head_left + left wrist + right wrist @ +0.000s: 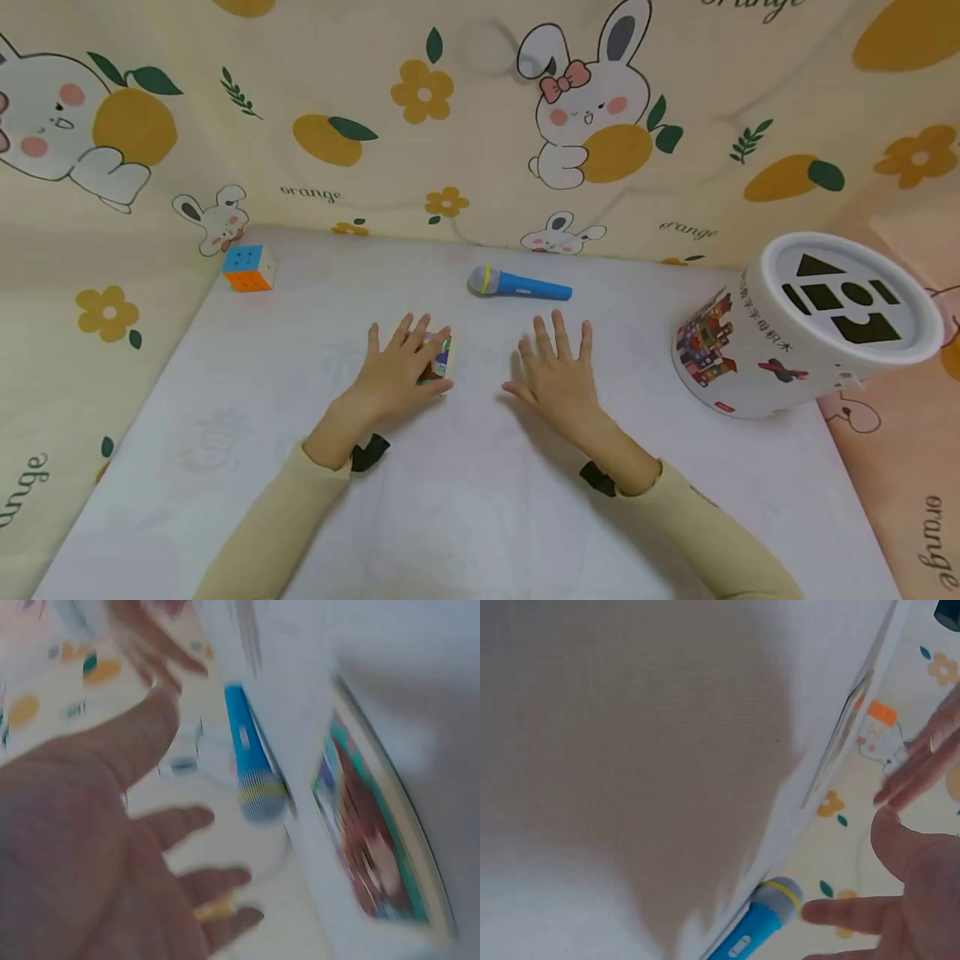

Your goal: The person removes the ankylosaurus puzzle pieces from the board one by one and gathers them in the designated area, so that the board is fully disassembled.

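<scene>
A small flat picture board (444, 360) with a pale edge and a colourful print lies on the white table. My left hand (397, 371) is spread above it and covers much of it in the head view; the left wrist view shows a gap between the palm and the board (382, 855). To the right, my right hand (558, 383) hovers with fingers apart, its shadow on the tabletop and nothing in its grasp. Beyond both hands lies a blue toy microphone (528, 287) with a grey head and a yellow ring.
At the back left corner sits a cube puzzle (249, 268) with blue and orange faces. A large white bucket (787, 367) stands at the right, its lid (907, 275) cut with several shaped holes. A printed cloth (465, 150) hangs behind the table (465, 517).
</scene>
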Available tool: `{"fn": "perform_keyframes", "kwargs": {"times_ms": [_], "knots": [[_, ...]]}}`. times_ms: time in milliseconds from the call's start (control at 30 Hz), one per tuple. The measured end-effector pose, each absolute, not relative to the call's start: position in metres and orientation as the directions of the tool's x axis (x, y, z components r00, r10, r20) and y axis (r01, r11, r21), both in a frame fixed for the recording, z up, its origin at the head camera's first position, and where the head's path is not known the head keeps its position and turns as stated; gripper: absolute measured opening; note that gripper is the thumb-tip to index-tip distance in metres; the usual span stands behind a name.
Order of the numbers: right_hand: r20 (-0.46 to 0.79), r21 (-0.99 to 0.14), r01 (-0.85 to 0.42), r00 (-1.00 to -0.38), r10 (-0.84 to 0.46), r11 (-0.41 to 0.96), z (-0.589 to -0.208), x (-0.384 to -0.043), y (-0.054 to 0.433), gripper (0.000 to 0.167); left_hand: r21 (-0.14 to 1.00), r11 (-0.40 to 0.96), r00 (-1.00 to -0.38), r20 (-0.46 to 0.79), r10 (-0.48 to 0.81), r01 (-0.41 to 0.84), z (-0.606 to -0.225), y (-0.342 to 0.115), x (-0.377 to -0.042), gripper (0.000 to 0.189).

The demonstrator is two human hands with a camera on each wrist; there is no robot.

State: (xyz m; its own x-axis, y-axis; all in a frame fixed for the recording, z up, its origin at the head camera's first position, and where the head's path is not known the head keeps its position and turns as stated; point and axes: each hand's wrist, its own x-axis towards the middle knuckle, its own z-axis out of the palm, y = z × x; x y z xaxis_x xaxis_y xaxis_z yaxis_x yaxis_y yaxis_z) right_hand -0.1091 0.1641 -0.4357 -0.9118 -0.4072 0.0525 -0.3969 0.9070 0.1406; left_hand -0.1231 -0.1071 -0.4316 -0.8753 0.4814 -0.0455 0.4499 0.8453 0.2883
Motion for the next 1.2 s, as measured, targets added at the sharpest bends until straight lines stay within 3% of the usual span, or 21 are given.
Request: {"fn": "perform_keyframes", "kwargs": {"times_ms": [167,333,433,533,733,1000,1200], "knots": [[0.078,-0.084,-0.456,-0.889,-0.451,0.886,-0.44,-0.127,0.153,0.048,0.548,0.722,-0.861,-0.007,0.509,0.423,-0.434,-0.138,-0.138,0.062],[0.082,-0.444,-0.469,-0.87,-0.486,0.764,-0.441,-0.149,0.133,0.032,0.765,0.562,-0.887,0.025,0.461,0.314,-0.442,-0.159,-0.148,0.051],[0.045,-0.645,-0.422,-0.854,-0.519,0.638,-0.441,-0.164,0.117,0.03,0.825,0.501,-0.905,0.029,0.424,0.261,-0.45,-0.165,-0.152,0.048],[-0.011,-0.759,-0.359,-0.826,-0.563,0.543,-0.441,-0.179,0.098,0.029,0.824,0.508,-0.921,0.042,0.386,0.251,-0.46,-0.168,-0.156,0.047],[-0.089,-0.819,-0.298,-0.779,-0.621,0.491,-0.447,-0.202,0.061,0.026,0.777,0.588,-0.931,-0.005,0.365,0.226,-0.481,-0.174,-0.16,0.054],[-0.173,-0.814,-0.232,-0.777,-0.605,0.532,-0.453,-0.217,0.033,0.03,0.635,0.728,-0.934,-0.028,0.356,0.259,-0.493,-0.179,-0.164,0.07],[-0.192,-0.817,-0.209,-0.781,-0.595,0.538,-0.459,-0.22,0.025,0.032,0.631,0.723,-0.93,-0.01,0.368,0.28,-0.494,-0.18,-0.166,0.065]]}}
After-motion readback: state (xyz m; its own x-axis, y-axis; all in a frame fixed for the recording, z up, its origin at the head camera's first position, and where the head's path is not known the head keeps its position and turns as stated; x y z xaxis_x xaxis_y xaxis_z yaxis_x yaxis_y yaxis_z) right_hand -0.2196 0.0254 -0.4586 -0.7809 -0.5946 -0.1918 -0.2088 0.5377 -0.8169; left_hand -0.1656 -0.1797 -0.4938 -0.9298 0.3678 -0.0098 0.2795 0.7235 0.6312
